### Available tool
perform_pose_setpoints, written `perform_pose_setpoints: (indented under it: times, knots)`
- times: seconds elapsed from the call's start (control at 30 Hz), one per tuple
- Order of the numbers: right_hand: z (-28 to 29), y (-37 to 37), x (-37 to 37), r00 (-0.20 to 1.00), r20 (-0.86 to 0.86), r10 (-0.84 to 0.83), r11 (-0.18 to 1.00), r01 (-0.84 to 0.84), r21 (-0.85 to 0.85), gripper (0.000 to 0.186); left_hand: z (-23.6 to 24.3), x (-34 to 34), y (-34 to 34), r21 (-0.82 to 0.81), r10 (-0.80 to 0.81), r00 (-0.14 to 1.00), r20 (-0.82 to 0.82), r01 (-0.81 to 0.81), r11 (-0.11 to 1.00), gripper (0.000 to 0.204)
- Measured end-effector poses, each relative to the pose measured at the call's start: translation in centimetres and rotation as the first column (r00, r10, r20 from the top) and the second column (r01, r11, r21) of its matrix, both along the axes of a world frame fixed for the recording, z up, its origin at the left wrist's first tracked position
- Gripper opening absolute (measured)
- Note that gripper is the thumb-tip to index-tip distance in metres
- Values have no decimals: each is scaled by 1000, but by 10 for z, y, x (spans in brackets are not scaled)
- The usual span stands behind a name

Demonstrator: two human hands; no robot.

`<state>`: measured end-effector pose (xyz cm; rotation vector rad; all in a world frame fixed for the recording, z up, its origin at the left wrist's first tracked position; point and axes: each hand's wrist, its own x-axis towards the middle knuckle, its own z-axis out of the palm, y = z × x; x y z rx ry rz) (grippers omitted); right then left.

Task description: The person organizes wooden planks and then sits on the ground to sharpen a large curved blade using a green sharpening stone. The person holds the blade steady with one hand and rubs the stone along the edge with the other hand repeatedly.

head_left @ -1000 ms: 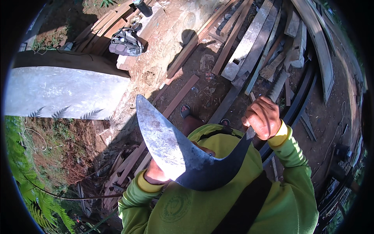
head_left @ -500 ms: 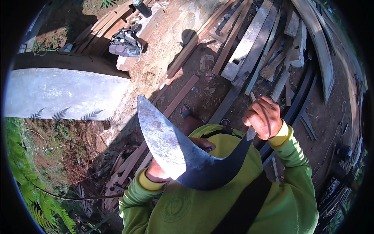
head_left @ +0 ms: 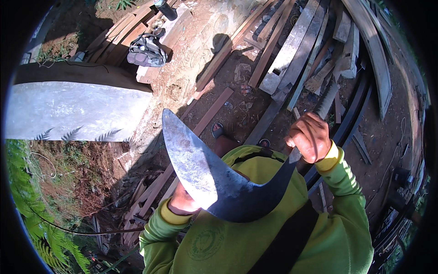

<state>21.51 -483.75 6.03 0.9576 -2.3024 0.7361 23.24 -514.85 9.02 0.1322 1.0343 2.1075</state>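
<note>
A large sickle with a broad, curved steel blade lies across the view in front of my chest. My right hand is closed around its shaft, where the dark blade neck meets the long handle. The handle runs on up and away to the right. My left hand is behind the wide part of the blade; only the back of the hand near the yellow cuff shows, and its fingers are hidden. The blade's pointed tip is at the upper left, in sunlight, while the part near the neck is shaded.
Several wooden beams and planks lie on the dirt ahead and to the right. A grey bag and a dark bottle rest on timber at the upper left. A pale slab and fern leaves are at the left.
The blade tip has shifted up slightly. The left fingertip that showed past the blade's inner edge has moved almost wholly out of sight behind it. My right hand keeps its hold.
</note>
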Motion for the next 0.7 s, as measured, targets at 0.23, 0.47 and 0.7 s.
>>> perform_pose_setpoints:
  times: [0.23,0.47,0.7]
  knots:
    - [2,0,0,999,35,18,1000,-19,19,17,9,-17,11,-32,-192,974,-120,190,981,56]
    - [-1,2,-3,998,23,-64,998,65,-11,18,8,2,2,-68,167,985,-40,-169,983,35]
    - [-19,19,0,877,321,-358,775,470,-422,11,6,-35,1,-46,191,860,-473,-240,970,18]
